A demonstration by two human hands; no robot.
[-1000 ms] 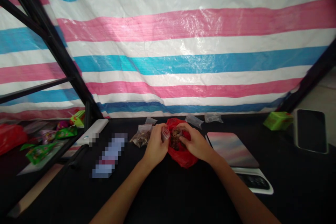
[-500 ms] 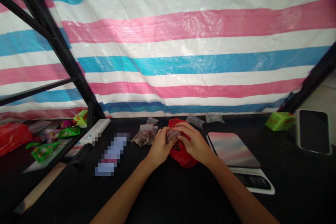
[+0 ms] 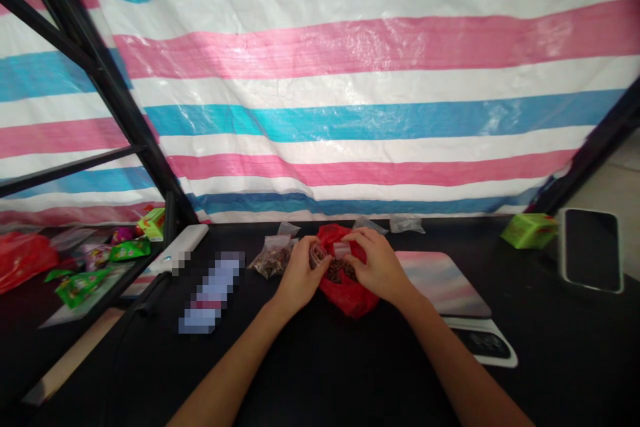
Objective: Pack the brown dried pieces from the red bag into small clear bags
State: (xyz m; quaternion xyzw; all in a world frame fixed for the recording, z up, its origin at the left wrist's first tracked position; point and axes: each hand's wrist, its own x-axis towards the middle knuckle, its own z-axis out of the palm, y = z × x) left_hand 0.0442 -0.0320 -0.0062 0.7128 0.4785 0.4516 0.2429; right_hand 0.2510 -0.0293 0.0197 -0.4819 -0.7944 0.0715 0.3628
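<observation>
Both my hands meet over a red plastic bag (image 3: 350,297) on the black table (image 3: 320,360). My left hand (image 3: 299,275) and my right hand (image 3: 376,265) pinch a small clear zip bag (image 3: 330,255) between them by its top edge, with dark brown pieces (image 3: 341,271) showing just beneath it in the red bag's opening. A filled clear bag of brown pieces (image 3: 271,260) lies just left of my left hand.
A flat scale with a shiny platform (image 3: 445,287) lies right of my right hand. Empty clear bags (image 3: 405,223) lie at the back. A green box (image 3: 531,229) and a phone (image 3: 591,248) sit far right; green packets (image 3: 80,283) and a white device (image 3: 183,243) lie left.
My hands have drawn closer together over the red bag, and the small clear bag has gone from held open to being pinched along its top.
</observation>
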